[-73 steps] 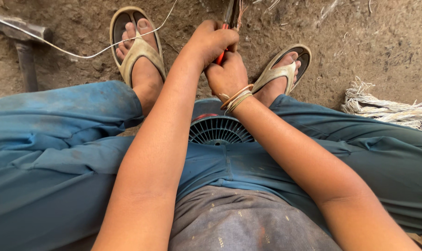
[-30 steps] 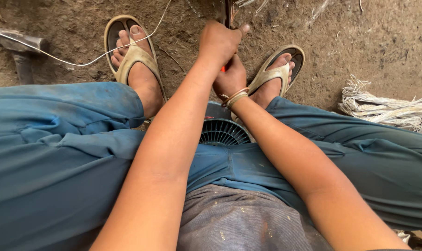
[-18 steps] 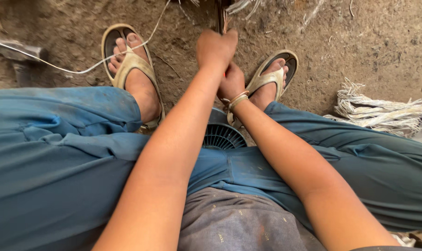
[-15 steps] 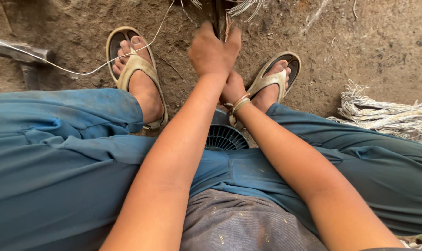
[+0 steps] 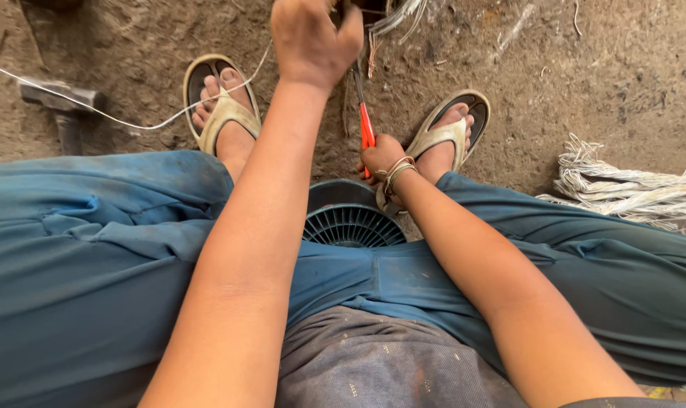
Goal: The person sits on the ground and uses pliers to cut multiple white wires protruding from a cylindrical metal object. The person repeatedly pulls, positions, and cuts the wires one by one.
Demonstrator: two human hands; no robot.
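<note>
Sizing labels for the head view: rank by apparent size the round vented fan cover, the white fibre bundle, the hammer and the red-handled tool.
1. White fibre bundle, cut by the frame edge.
2. Round vented fan cover, partly hidden by legs, so its rank against the bundle is unsure.
3. Hammer.
4. Red-handled tool, mostly hidden by the right hand.

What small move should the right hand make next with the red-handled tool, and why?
Probably ease the red-handled tool up toward the wire strands that the left hand grips near the top edge. The right hand holds the tool low, its tip pointing at that bundle; whether it touches cannot be told.
</note>
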